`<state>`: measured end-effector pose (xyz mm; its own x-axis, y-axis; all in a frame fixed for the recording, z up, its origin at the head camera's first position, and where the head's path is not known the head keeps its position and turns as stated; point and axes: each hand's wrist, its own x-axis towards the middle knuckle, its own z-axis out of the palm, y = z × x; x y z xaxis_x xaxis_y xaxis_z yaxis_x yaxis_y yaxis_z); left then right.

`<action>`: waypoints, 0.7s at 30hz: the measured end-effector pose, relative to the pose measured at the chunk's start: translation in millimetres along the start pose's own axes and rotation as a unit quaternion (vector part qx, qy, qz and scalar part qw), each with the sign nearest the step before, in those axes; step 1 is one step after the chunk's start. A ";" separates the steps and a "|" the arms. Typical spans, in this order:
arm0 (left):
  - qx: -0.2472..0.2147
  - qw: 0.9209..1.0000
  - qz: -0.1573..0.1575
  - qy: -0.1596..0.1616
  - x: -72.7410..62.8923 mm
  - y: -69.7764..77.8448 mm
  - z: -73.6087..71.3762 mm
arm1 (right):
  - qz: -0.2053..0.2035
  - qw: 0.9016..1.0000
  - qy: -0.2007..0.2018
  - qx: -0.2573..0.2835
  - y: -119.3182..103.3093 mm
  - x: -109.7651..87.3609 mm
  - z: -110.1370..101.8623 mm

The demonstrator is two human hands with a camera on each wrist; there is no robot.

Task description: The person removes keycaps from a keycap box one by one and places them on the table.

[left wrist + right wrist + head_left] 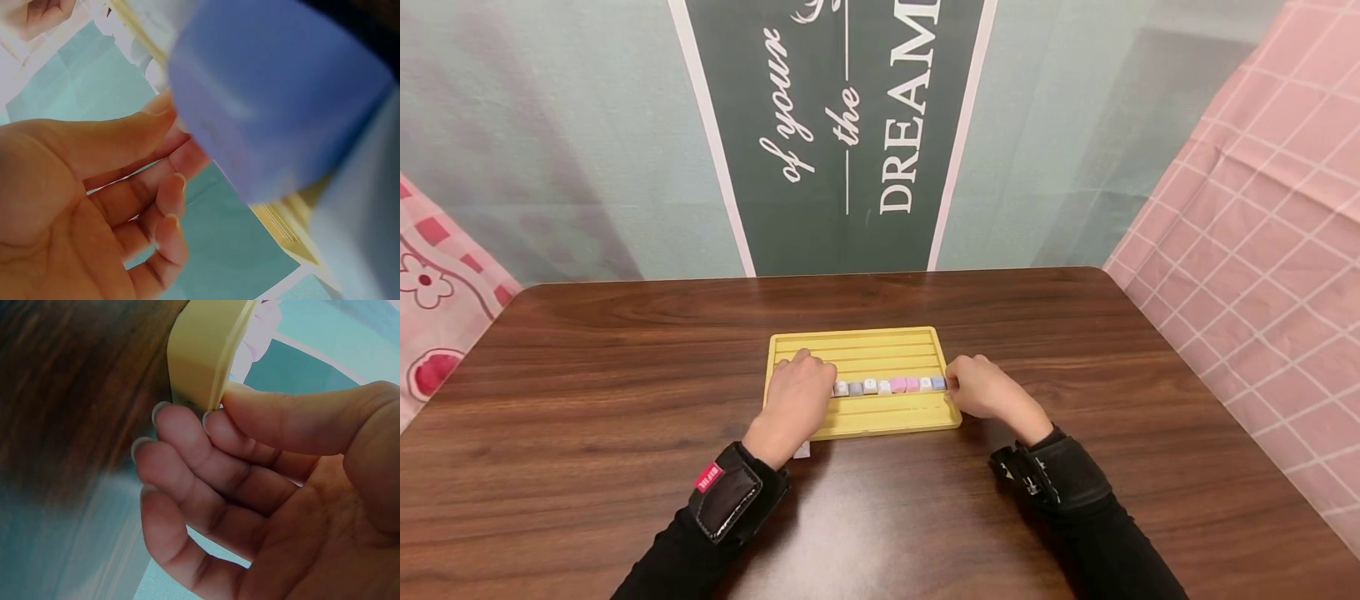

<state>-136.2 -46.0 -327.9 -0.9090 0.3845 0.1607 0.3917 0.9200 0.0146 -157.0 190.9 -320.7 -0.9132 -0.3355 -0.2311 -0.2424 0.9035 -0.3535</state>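
A yellow grooved tray (880, 421) lies on the table, with a row of small keycaps (870, 387) in white, grey, pink and blue along one groove. Over the tray's left part is my left hand (797, 396), covering the row's left end. Its thumb and fingertips pinch a small pale keycap (182, 126), mostly hidden by the fingers. At the tray's right edge, my right hand (985, 388) grips the rim between thumb and curled fingers, beside the blue end keycap (938, 383). A large, blurred blue keycap (269, 94) fills the left wrist view's foreground.
A pale keycap (802, 450) sits on the brown wooden table (895, 508), just in front of the tray and partly behind my left wrist. Behind the table hangs a green cloth with lettering (850, 242); a pink checked cloth (1247, 208) hangs at the right.
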 end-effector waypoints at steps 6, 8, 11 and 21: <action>-0.010 1.000 -0.004 -0.009 -1.2 -0.2 -1.0 | 0.001 1.000 0.001 -0.003 0.2 0.3 0.5; -0.014 1.000 -0.005 -0.012 -2.0 -0.2 -1.7 | 0.001 1.000 0.002 -0.004 0.1 0.0 0.5; -0.021 1.000 -0.006 -0.015 -3.3 -0.1 -2.0 | 0.004 1.000 0.001 -0.004 -0.2 -0.5 0.7; -0.034 0.999 -0.001 -0.005 -8.6 -1.2 -1.5 | 0.006 1.000 -0.001 -0.003 -1.1 -1.3 0.7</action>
<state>-128.6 -50.4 -327.8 -0.9111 0.3837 0.1503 0.3983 0.9136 0.0823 -155.3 190.1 -320.6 -0.9155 -0.3253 -0.2368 -0.2337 0.9090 -0.3451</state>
